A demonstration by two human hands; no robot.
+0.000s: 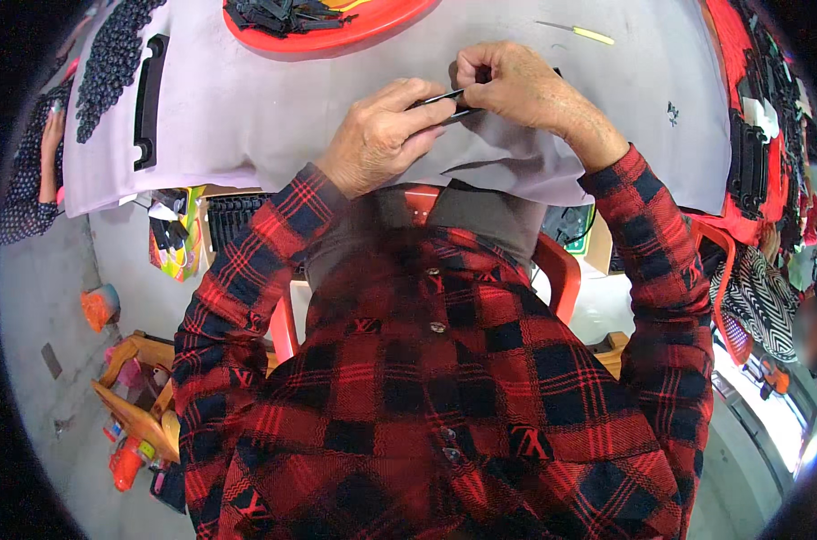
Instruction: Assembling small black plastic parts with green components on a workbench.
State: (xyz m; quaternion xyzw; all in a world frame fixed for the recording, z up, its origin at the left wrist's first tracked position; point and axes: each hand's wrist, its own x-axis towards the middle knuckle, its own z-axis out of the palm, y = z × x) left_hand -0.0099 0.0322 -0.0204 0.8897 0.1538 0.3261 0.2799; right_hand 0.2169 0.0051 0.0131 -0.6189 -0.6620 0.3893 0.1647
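Note:
My left hand [386,130] is closed round one end of a slim black plastic strip [441,97] above the cloth-covered table. At the other end, the fingertips of my right hand [519,88] pinch the strip, or some small piece against it; the fingers hide which. Both hands are close together, over the table's near part. Beyond them lies a red round tray [246,40] with a heap of black plastic parts [287,15] in it.
At the left lie a long black bracket-like part [150,101] and a pile of small black round pieces [111,67]. A thin tool with a yellow handle [594,36] rests at the far right, with tiny black bits [673,113] nearer. Another person's hand [52,135] shows at the left edge.

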